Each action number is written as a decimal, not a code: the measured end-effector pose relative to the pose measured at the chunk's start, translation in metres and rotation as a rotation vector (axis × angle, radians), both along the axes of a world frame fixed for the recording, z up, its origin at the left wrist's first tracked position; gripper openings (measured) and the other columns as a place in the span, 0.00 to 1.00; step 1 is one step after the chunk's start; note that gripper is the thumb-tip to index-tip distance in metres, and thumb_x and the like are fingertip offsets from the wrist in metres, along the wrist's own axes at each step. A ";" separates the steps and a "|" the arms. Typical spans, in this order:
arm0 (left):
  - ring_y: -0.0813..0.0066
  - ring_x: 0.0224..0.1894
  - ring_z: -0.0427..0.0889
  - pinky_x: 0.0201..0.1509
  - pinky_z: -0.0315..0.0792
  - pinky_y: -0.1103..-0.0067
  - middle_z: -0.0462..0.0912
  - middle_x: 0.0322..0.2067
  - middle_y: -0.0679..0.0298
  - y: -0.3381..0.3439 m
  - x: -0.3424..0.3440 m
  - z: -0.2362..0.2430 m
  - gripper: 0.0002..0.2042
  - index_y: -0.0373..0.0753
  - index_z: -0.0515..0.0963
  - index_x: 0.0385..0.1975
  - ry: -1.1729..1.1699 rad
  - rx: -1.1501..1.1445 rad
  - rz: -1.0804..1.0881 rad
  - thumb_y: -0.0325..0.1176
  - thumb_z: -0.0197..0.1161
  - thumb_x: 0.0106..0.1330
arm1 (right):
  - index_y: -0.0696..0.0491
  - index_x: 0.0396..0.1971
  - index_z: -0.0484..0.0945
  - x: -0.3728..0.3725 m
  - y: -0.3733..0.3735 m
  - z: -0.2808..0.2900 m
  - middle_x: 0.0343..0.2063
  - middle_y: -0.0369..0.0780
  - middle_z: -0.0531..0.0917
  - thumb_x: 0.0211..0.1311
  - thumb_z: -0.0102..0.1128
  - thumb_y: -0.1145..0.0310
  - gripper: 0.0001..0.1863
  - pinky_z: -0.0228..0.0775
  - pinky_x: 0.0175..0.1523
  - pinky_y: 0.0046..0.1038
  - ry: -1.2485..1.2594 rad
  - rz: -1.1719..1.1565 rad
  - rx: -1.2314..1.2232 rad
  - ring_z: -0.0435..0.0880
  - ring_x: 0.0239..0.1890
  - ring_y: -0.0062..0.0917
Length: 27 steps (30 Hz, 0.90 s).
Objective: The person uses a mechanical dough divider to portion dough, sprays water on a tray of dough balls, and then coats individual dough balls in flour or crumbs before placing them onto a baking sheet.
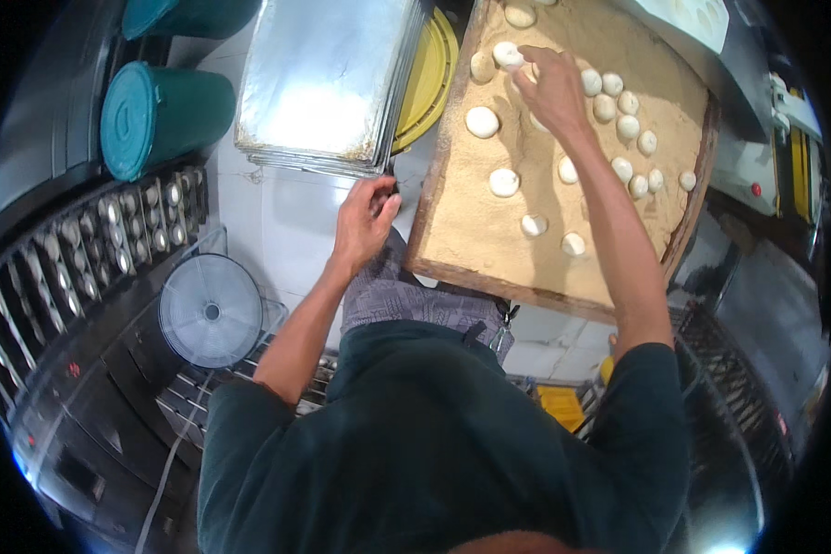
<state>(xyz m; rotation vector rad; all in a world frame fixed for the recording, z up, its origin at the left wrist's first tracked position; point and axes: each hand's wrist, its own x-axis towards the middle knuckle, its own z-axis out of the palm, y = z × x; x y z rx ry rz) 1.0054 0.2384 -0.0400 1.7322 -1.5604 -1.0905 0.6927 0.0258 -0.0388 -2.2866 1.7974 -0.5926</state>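
My right hand reaches over a wooden tray spread with a tan crumb-like powder. Its thumb and index finger are apart, with the fingertips at the edge of a pale dough ball; the other fingers are partly hidden. Loosely curled and apart from the thumb, the fingers of my left hand have nothing visible in them. That hand hovers left of the wooden tray, just below the corner of a stack of metal sheet pans. Several more dough balls lie scattered on the powder, with a cluster right of my right hand.
A yellow round lid or basin shows behind the sheet pans. Teal lidded bins stand at far left, above a dark rack of metal moulds. A round fan is at lower left. White equipment borders the tray's upper right.
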 end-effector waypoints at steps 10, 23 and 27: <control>0.59 0.59 0.75 0.62 0.70 0.65 0.80 0.53 0.57 -0.193 -0.052 -0.013 0.17 0.40 0.78 0.54 -0.170 -0.657 -0.702 0.32 0.64 0.65 | 0.46 0.57 0.79 0.012 -0.014 -0.014 0.54 0.40 0.82 0.61 0.65 0.61 0.23 0.59 0.64 0.46 0.310 -0.098 0.267 0.74 0.58 0.40; 0.58 0.48 0.79 0.52 0.75 0.66 0.81 0.39 0.60 -0.243 -0.117 -0.039 0.06 0.37 0.81 0.37 -0.272 -0.653 -0.819 0.29 0.63 0.62 | 0.51 0.40 0.82 0.006 -0.013 -0.027 0.42 0.40 0.83 0.58 0.67 0.60 0.14 0.60 0.56 0.45 0.316 -0.168 0.108 0.76 0.52 0.41; 0.58 0.48 0.79 0.54 0.74 0.65 0.82 0.39 0.61 -0.227 -0.123 -0.048 0.07 0.38 0.82 0.37 -0.226 -0.614 -0.710 0.30 0.64 0.61 | 0.50 0.39 0.82 -0.007 -0.020 -0.028 0.40 0.41 0.83 0.56 0.69 0.62 0.13 0.58 0.57 0.44 0.284 -0.143 0.050 0.76 0.51 0.39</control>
